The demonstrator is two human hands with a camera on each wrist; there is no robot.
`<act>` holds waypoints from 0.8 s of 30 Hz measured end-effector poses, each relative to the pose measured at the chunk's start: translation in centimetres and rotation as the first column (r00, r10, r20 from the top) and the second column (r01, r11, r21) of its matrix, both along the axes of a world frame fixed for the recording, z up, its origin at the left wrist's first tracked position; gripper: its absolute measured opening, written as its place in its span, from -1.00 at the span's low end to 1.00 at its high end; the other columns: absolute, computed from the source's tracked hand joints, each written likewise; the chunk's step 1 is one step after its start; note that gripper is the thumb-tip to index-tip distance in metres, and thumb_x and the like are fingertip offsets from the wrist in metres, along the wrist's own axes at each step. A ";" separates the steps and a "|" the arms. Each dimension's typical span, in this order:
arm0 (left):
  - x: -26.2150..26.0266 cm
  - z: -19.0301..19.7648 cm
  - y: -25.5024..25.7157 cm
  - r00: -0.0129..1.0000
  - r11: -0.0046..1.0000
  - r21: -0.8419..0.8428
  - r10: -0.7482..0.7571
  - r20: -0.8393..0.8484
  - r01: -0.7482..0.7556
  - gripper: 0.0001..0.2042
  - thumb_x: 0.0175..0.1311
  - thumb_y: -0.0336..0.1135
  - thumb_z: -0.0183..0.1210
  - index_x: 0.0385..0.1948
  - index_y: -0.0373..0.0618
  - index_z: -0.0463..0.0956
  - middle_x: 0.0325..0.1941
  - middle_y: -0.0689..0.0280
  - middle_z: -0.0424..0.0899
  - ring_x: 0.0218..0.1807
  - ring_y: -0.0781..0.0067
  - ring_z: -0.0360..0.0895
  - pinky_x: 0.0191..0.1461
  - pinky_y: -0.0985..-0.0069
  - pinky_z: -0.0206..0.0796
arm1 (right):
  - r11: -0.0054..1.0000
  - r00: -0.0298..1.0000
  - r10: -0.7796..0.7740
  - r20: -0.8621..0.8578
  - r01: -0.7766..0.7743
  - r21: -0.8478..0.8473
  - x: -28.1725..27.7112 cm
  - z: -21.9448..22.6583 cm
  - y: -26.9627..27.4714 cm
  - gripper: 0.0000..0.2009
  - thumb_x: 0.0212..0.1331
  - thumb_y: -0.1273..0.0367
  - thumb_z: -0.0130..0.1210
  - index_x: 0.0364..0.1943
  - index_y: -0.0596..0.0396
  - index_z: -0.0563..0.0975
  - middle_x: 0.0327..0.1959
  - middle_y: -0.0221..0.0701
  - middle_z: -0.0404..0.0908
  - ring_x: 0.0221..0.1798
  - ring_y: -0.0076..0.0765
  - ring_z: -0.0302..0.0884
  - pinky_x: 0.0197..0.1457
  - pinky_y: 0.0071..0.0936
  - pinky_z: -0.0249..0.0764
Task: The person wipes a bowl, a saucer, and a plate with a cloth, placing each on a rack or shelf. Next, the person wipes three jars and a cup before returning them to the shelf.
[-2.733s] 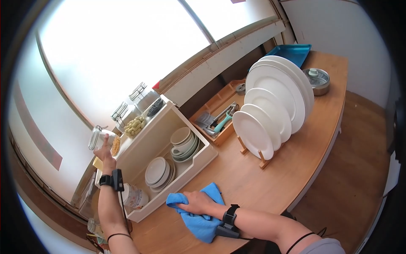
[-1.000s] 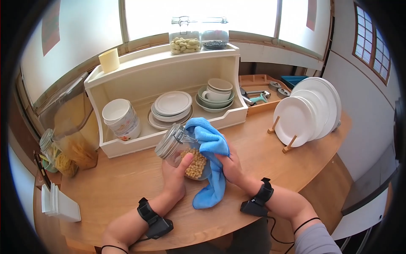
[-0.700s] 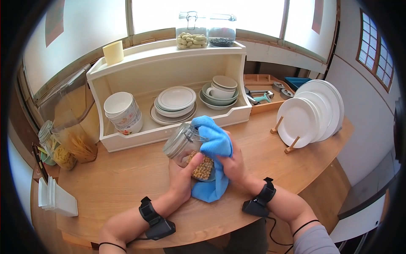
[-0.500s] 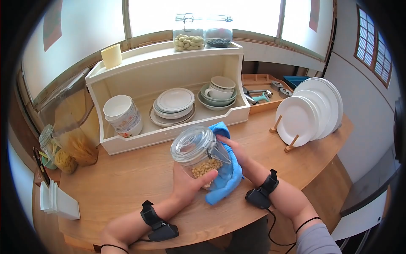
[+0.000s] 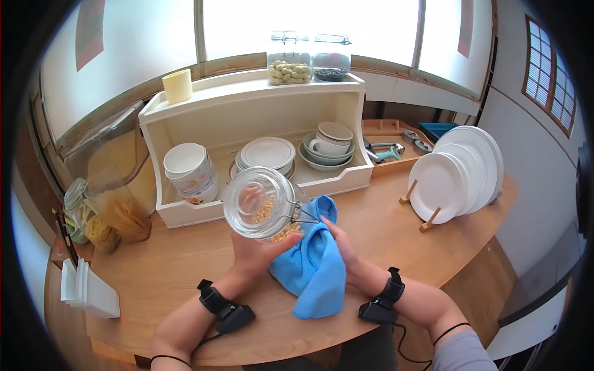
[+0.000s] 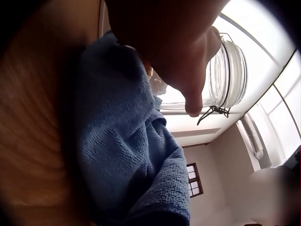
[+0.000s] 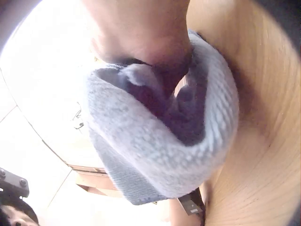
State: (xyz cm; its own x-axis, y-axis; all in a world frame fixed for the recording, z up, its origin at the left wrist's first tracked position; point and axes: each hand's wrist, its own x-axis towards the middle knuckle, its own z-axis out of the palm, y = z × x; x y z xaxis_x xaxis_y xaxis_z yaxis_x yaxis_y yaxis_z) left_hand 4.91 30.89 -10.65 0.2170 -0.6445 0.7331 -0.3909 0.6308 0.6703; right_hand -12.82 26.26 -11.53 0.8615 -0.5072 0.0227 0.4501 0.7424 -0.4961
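Note:
My left hand [image 5: 252, 253] grips a clip-top glass jar [image 5: 257, 201] above the table, its thumb laid across the side. The jar tilts with its lid toward the head camera, and pale yellow beans [image 5: 286, 231] show low inside. My right hand [image 5: 343, 247] holds a blue cloth [image 5: 318, 266] against the jar's right side; most of its fingers are hidden behind the cloth. In the left wrist view the cloth [image 6: 131, 136] hangs beneath the jar [image 6: 225, 77]. From the right wrist, folds of the cloth [image 7: 155, 136] loop below the hand.
Behind the hands stands a cream shelf [image 5: 247, 96] with bowls [image 5: 189, 170], plates [image 5: 267, 154] and two more jars on top. White plates [image 5: 436, 185] stand in a wooden rack at right. White containers [image 5: 93, 290] and pasta jars [image 5: 93, 222] are at left.
The left hand has brought the jar from the shelf top to the front, where both hands now meet. Most recently the jar has turned lid-first toward the camera and shifted left; the cloth hangs lower.

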 end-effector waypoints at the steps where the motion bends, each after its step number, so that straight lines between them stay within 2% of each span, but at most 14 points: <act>1: -0.1 0.0 -0.1 0.999 0.999 0.015 0.039 0.014 -0.039 -0.07 -0.29 -0.13 0.54 0.16 -0.31 0.15 0.16 0.08 0.33 0.20 0.25 0.34 0.25 0.37 0.18 | 0.989 0.978 -0.138 -0.159 0.143 0.022 -0.1 0.1 0.2 -0.59 0.37 0.18 -0.16 0.13 0.18 0.34 0.05 -0.28 0.49 0.01 -0.38 0.47 0.15 -0.40 0.40; 3: -0.1 -0.6 -0.4 0.999 0.999 0.010 0.041 0.003 -0.041 -0.08 -0.31 -0.13 0.54 0.13 -0.32 0.17 0.13 0.08 0.35 0.17 0.27 0.36 0.23 0.38 0.20 | 0.958 0.910 -0.266 -0.318 0.286 0.017 -0.2 0.0 0.3 -0.59 0.36 0.17 -0.15 0.12 0.18 0.35 0.01 -0.28 0.51 -0.03 -0.41 0.48 0.10 -0.42 0.43; 6: -0.5 -0.1 -0.2 0.998 0.999 0.011 0.040 0.044 -0.041 -0.10 -0.34 -0.13 0.55 0.07 -0.32 0.18 0.08 0.10 0.38 0.12 0.29 0.39 0.18 0.38 0.23 | 0.710 0.676 -0.676 -0.293 0.491 -0.506 0.2 -0.4 0.5 -0.64 0.36 0.21 -0.11 0.09 0.16 0.38 -0.06 -0.34 0.51 -0.06 -0.47 0.45 0.07 -0.49 0.37; 7: -0.7 0.2 0.0 0.995 0.999 0.014 0.042 0.090 -0.044 -0.11 -0.35 -0.14 0.56 0.05 -0.31 0.18 0.06 0.10 0.39 0.10 0.28 0.40 0.16 0.38 0.25 | 0.710 0.677 -0.676 -0.292 0.491 -0.505 0.2 -1.0 0.2 -0.64 0.36 0.21 -0.11 0.09 0.16 0.38 -0.06 -0.34 0.51 -0.06 -0.47 0.45 0.07 -0.49 0.37; 9: -1.5 0.0 0.2 0.999 0.999 0.052 -0.007 0.043 0.004 -0.11 -0.33 -0.14 0.55 0.06 -0.31 0.17 0.04 0.10 0.39 0.10 0.27 0.40 0.16 0.37 0.25 | 0.356 0.512 -0.856 -0.067 0.491 -0.795 0.3 -2.0 -0.8 -0.65 0.36 0.22 -0.11 0.09 0.15 0.39 -0.04 -0.36 0.50 -0.03 -0.46 0.43 0.09 -0.48 0.35; 13: -2.7 -0.5 0.6 0.999 0.990 0.134 -0.045 0.000 0.045 -0.13 -0.31 -0.14 0.54 0.06 -0.29 0.17 0.02 0.10 0.39 0.08 0.24 0.41 0.16 0.36 0.25 | 0.264 0.413 -0.910 -0.038 0.507 -0.821 -0.1 -0.8 -0.1 -0.65 0.36 0.23 -0.12 0.08 0.16 0.40 0.00 -0.34 0.49 0.01 -0.42 0.43 0.12 -0.46 0.34; 15: -2.8 -0.5 1.1 0.995 0.983 0.153 -0.099 -0.011 0.100 -0.11 -0.33 -0.12 0.54 0.07 -0.30 0.17 0.03 0.09 0.38 0.09 0.22 0.40 0.16 0.36 0.25 | 0.715 0.693 -0.681 -0.238 0.557 -0.423 -0.2 0.4 0.1 -0.67 0.36 0.27 -0.13 0.06 0.19 0.42 -0.01 -0.33 0.52 -0.01 -0.43 0.45 0.12 -0.47 0.37; 16: -2.8 -0.4 1.4 0.989 0.973 0.173 -0.149 -0.020 0.150 -0.09 -0.34 -0.10 0.54 0.08 -0.30 0.17 0.04 0.08 0.37 0.09 0.21 0.40 0.15 0.36 0.26 | 0.713 0.692 -0.683 -0.235 0.560 -0.423 -0.7 -0.5 -0.7 -0.67 0.36 0.27 -0.13 0.06 0.19 0.42 -0.01 -0.33 0.52 -0.01 -0.43 0.45 0.12 -0.47 0.37; 18: -3.0 0.3 1.9 0.977 0.969 0.143 -0.209 0.029 0.203 -0.07 -0.35 -0.08 0.54 0.09 -0.31 0.16 0.05 0.07 0.36 0.09 0.20 0.40 0.14 0.35 0.27 | 0.869 0.974 -0.176 0.144 0.222 -0.442 -1.1 -0.3 -1.8 -0.68 0.35 0.31 -0.13 0.05 0.22 0.43 -0.03 -0.33 0.55 -0.05 -0.45 0.48 0.11 -0.48 0.42; 19: -3.1 0.5 2.0 0.962 0.961 0.113 -0.263 0.076 0.254 -0.04 -0.37 -0.05 0.54 0.11 -0.32 0.16 0.05 0.06 0.35 0.09 0.19 0.41 0.13 0.34 0.29 | 0.867 0.974 -0.177 0.145 0.223 -0.445 -2.0 -0.1 -1.2 -0.68 0.35 0.31 -0.13 0.05 0.22 0.43 -0.03 -0.33 0.55 -0.05 -0.45 0.48 0.11 -0.48 0.42; 20: -2.8 0.9 1.8 0.955 0.978 0.008 -0.203 0.215 0.206 -0.01 -0.39 -0.01 0.54 0.12 -0.33 0.15 0.03 0.05 0.39 0.06 0.17 0.43 0.13 0.33 0.30 | 0.875 0.881 -0.377 -0.286 0.238 -0.421 -2.1 5.2 2.4 -0.69 0.34 0.32 -0.12 0.04 0.23 0.43 -0.03 -0.34 0.55 -0.07 -0.48 0.49 0.10 -0.49 0.43; 21: -2.6 0.9 1.8 0.956 0.978 0.003 -0.204 0.213 0.208 -0.01 -0.39 -0.01 0.54 0.12 -0.33 0.15 0.03 0.05 0.39 0.06 0.17 0.43 0.13 0.33 0.30 | 0.875 0.584 -0.479 -0.655 0.263 -0.405 -2.2 8.2 4.3 -0.69 0.33 0.34 -0.10 0.04 0.23 0.44 -0.04 -0.36 0.56 -0.08 -0.50 0.49 0.09 -0.50 0.45; 23: -2.4 0.9 1.8 0.946 0.966 -0.040 -0.241 0.218 0.256 -0.03 -0.36 -0.05 0.54 0.12 -0.33 0.14 -0.01 0.08 0.43 0.04 0.17 0.46 0.13 0.33 0.30 | 0.886 0.558 -0.457 -0.693 0.216 -0.410 -2.7 6.3 2.5 -0.70 0.32 0.32 -0.08 0.02 0.23 0.46 -0.03 -0.37 0.55 -0.08 -0.54 0.49 0.04 -0.52 0.47; 24: -2.3 0.9 1.7 0.946 0.965 -0.044 -0.243 0.216 0.258 -0.03 -0.36 -0.05 0.54 0.12 -0.33 0.14 -0.01 0.08 0.43 0.04 0.17 0.46 0.13 0.33 0.30 | 0.903 0.717 -0.361 -0.596 0.111 -0.414 -3.3 2.8 -0.5 -0.71 0.31 0.33 -0.07 0.00 0.22 0.47 -0.03 -0.38 0.55 -0.10 -0.56 0.49 0.00 -0.55 0.48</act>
